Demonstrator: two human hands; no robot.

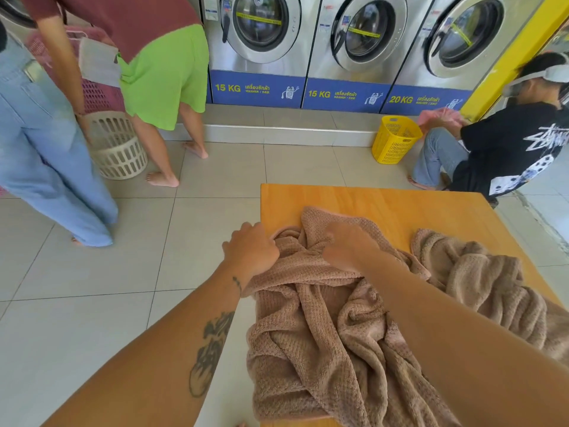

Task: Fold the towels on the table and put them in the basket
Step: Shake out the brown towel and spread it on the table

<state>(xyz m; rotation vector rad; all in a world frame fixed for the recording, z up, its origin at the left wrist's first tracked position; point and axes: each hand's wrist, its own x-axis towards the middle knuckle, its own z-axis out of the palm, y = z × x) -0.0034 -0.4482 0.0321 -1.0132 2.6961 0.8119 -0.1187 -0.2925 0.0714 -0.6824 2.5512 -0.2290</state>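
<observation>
Fingers of left hand (251, 249) and right hand (348, 245) grip the crumpled towel (308, 322) near the table (400, 204) left edge.

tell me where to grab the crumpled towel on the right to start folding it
I'd pinch the right towel at its rolled far hem, coming from above over the bare table; that edge lies exposed, the rest is bunched.

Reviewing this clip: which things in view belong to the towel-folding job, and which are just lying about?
Job in hand: left hand and right hand, both on the waffle towel; second towel beside it; table.

Lying about: white basket and yellow basket on the floor (either might be the target, cannot tell); washing machines.
</observation>
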